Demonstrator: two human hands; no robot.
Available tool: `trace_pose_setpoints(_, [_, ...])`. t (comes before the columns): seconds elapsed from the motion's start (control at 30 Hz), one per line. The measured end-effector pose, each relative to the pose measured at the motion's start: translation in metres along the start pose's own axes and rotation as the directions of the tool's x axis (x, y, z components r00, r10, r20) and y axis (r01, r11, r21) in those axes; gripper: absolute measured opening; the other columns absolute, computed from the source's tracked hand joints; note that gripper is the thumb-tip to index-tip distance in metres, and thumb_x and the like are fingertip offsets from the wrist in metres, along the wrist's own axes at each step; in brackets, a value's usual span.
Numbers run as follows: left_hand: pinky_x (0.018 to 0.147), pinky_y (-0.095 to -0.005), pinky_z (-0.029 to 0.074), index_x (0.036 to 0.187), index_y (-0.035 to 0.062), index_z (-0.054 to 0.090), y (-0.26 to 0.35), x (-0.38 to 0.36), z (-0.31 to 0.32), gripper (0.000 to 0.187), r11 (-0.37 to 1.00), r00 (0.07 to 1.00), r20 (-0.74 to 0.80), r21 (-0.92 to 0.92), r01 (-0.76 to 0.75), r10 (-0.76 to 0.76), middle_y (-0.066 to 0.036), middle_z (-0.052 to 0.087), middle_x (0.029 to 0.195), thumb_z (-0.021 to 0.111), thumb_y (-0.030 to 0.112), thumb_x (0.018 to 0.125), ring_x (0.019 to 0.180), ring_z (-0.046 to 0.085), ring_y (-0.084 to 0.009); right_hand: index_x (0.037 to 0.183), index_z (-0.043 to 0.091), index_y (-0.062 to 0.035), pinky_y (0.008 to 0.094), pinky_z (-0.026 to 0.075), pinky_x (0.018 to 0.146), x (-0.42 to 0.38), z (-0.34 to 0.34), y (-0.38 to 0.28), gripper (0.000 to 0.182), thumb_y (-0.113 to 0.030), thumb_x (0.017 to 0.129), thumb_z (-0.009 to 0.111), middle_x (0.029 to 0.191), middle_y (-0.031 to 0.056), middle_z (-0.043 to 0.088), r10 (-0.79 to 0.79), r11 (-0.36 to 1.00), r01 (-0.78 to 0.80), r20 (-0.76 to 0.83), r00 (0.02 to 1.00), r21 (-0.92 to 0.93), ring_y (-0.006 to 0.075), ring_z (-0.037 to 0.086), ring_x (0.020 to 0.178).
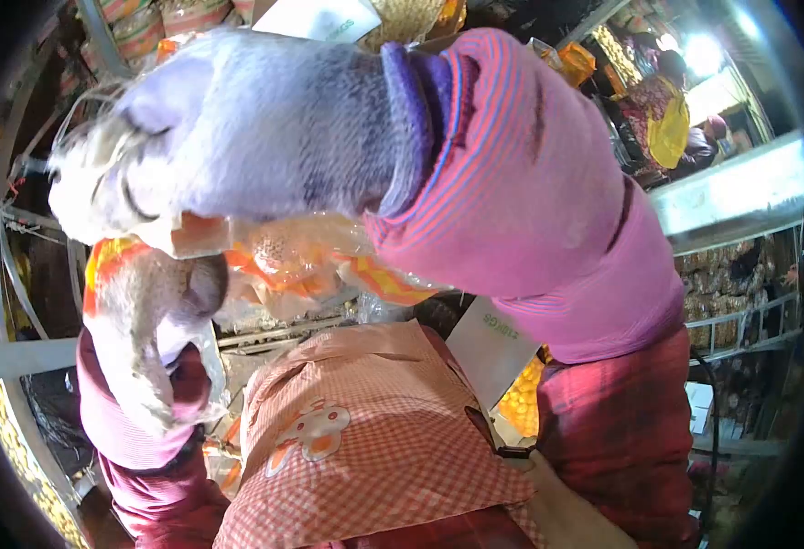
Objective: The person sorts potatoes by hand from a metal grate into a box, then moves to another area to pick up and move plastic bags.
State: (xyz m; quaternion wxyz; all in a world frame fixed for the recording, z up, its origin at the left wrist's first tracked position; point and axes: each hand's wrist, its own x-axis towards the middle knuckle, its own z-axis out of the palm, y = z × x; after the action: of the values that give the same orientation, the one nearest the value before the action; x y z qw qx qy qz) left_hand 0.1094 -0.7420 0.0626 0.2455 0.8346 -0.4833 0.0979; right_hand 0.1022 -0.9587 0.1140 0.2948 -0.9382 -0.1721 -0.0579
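Note:
My right hand [136, 169], in a pale purple-white knitted glove, reaches across the upper left with its fingers curled. Thin, blurred strands show around its fingertips, and what it grips is unclear. Just below it is my left hand [159, 288], in a similar worn glove, closed against the orange-and-yellow edge of a plastic bag. That clear bag with orange print [283, 256] stretches to the right beneath my right forearm; pale, speckled contents show through it. A small tan block-like piece [202, 235] lies between the two gloves.
A red checked apron [365, 439] with a rabbit picture covers my front. A white box [493, 352] and a yellow-orange net bag [523, 398] are to its right. Metal rails [731, 188] and stacked bags [727, 279] stand farther right. People [653, 114] are in the upper right.

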Motion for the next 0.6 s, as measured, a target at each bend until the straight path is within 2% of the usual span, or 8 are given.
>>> trace_pose_setpoints(0.07, [0.091, -0.0376, 0.048, 0.128, 0.0042, 0.051, -0.009, -0.025, 0.017, 0.066, 0.966, 0.968, 0.077, 0.127, 0.227, -0.238, -0.020, 0.058, 0.118, 0.063, 0.008, 0.063, 0.108, 0.058, -0.0370, 0.104, 0.067, -0.0056, 0.0390, 0.050, 0.083, 0.004, 0.015, -0.008, 0.045, -0.045, 0.083, 0.056, 0.099, 0.0159, 0.068, -0.099, 0.983, 0.094, 0.027, 0.995, 0.156, 0.0310, 0.065, 0.093])
trace_pose_setpoints(0.13, [0.086, -0.0393, 0.049, 0.119, 0.0038, 0.054, 0.006, -0.008, 0.025, 0.054, 0.832, 0.852, 0.177, 0.380, 0.403, -0.493, -0.017, 0.063, 0.097, 0.065, 0.014, 0.067, 0.095, 0.062, -0.0367, 0.104, 0.067, -0.0076, 0.0393, 0.052, 0.080, 0.003, 0.013, -0.003, 0.041, -0.041, 0.083, 0.058, 0.097, 0.0149, 0.068, -0.196, 0.938, 0.178, 0.031, 0.980, 0.298, 0.0310, 0.066, 0.089])
trace_pose_setpoints(0.3, [0.087, -0.0393, 0.049, 0.120, 0.0046, 0.053, -0.083, 0.013, -0.020, 0.052, 0.951, 0.899, -0.343, 0.046, 0.306, -0.273, -0.015, 0.062, 0.101, 0.065, 0.016, 0.070, 0.097, 0.061, -0.0345, 0.132, 0.045, -0.0035, 0.0359, 0.051, 0.087, -0.064, -0.082, 0.076, 0.058, -0.034, 0.087, 0.065, 0.119, 0.0184, 0.059, 0.158, 0.788, -0.211, 0.141, 0.977, 0.578, 0.0257, 0.061, 0.104])
trace_pose_setpoints(0.33, [0.087, -0.0393, 0.049, 0.120, 0.0048, 0.053, -0.101, 0.005, -0.036, 0.052, 0.949, 0.874, -0.387, -0.007, 0.316, -0.294, -0.015, 0.061, 0.102, 0.065, 0.016, 0.071, 0.097, 0.060, -0.0341, 0.129, 0.048, -0.0039, 0.0337, 0.052, 0.086, -0.089, -0.087, 0.090, 0.052, -0.027, 0.086, 0.064, 0.118, 0.0164, 0.060, 0.091, 0.975, -0.091, 0.011, 0.996, 0.204, 0.0242, 0.061, 0.103])
trace_pose_setpoints(0.43, [0.087, -0.0393, 0.049, 0.121, 0.0053, 0.053, -0.146, -0.038, -0.082, 0.051, 0.914, 0.783, -0.473, -0.169, 0.369, -0.404, -0.015, 0.060, 0.105, 0.065, 0.017, 0.073, 0.098, 0.060, -0.0328, 0.113, 0.060, -0.0039, 0.0264, 0.051, 0.085, -0.184, -0.054, 0.156, 0.032, -0.007, 0.081, 0.062, 0.108, 0.0095, 0.064, -0.065, 0.791, -0.189, -0.386, 0.920, -0.582, 0.0193, 0.063, 0.094])
trace_pose_setpoints(0.47, [0.088, -0.0392, 0.049, 0.121, 0.0054, 0.053, -0.160, -0.054, -0.097, 0.051, 0.891, 0.750, -0.483, -0.208, 0.403, -0.452, -0.014, 0.060, 0.105, 0.065, 0.017, 0.074, 0.099, 0.060, -0.0323, 0.114, 0.060, -0.0022, 0.0254, 0.050, 0.086, -0.210, -0.039, 0.177, 0.031, -0.007, 0.083, 0.061, 0.106, 0.0087, 0.064, 0.255, 0.935, -0.334, -0.424, 0.869, -0.122, 0.0177, 0.062, 0.093])
trace_pose_setpoints(0.53, [0.088, -0.0392, 0.049, 0.122, 0.0058, 0.052, -0.178, -0.083, -0.113, 0.050, 0.836, 0.674, -0.495, -0.305, 0.457, -0.549, -0.014, 0.059, 0.107, 0.065, 0.018, 0.075, 0.100, 0.059, -0.0315, 0.113, 0.061, 0.0009, 0.0236, 0.049, 0.086, -0.233, -0.006, 0.174, 0.027, -0.008, 0.088, 0.059, 0.101, 0.0068, 0.065, 0.762, 0.558, -0.425, -0.237, 0.603, 0.713, 0.0144, 0.061, 0.090])
trace_pose_setpoints(0.6, [0.088, -0.0392, 0.049, 0.122, 0.0061, 0.052, -0.199, -0.120, -0.125, 0.049, 0.773, 0.609, -0.476, -0.397, 0.495, -0.634, -0.014, 0.059, 0.109, 0.065, 0.019, 0.076, 0.100, 0.059, -0.0306, 0.105, 0.065, 0.0021, 0.0240, 0.047, 0.083, -0.264, 0.048, 0.205, 0.027, -0.020, 0.090, 0.062, 0.097, 0.0049, 0.067, 0.882, 0.440, -0.626, -0.179, 0.436, 0.644, 0.0104, 0.059, 0.088])
